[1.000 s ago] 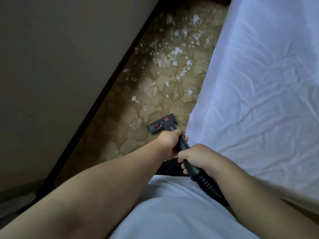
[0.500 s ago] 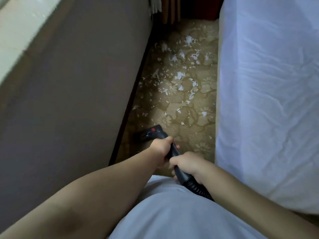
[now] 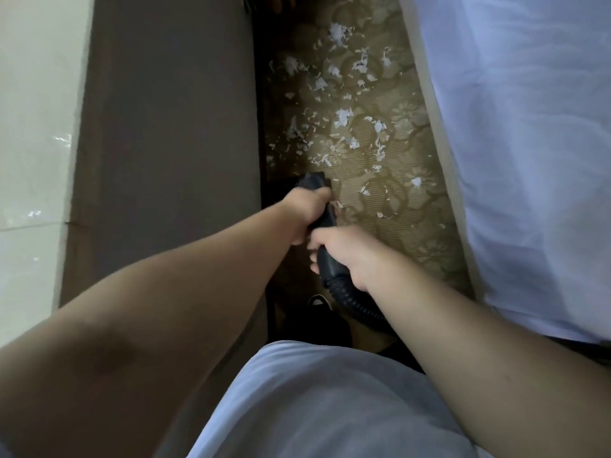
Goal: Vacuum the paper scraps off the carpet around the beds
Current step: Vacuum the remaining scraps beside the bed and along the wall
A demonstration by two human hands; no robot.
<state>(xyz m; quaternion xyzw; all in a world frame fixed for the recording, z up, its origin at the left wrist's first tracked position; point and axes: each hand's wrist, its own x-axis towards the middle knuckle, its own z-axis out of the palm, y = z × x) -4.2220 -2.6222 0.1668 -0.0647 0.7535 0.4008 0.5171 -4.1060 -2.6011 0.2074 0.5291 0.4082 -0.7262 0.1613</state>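
— What are the hands doing?

— Both are wrapped around the black vacuum wand (image 3: pixel 327 216). The left hand (image 3: pixel 305 213) has its grip closed on the upper part, just behind the floor head (image 3: pixel 312 180); the right hand (image 3: pixel 344 256) has its grip closed on the handle, where the ribbed hose (image 3: pixel 355 302) begins.

— And the paper scraps (image 3: pixel 344 115)?

— Scattered over the patterned carpet (image 3: pixel 390 206) beyond the left grip, a few just beside it, the thickest farther ahead.

— What flanks the grips?

— To the right, a bed with a white sheet (image 3: pixel 522 143); to the left, a brown panel (image 3: pixel 165 127). A dark shoe (image 3: pixel 319 304) shows below the right grip.
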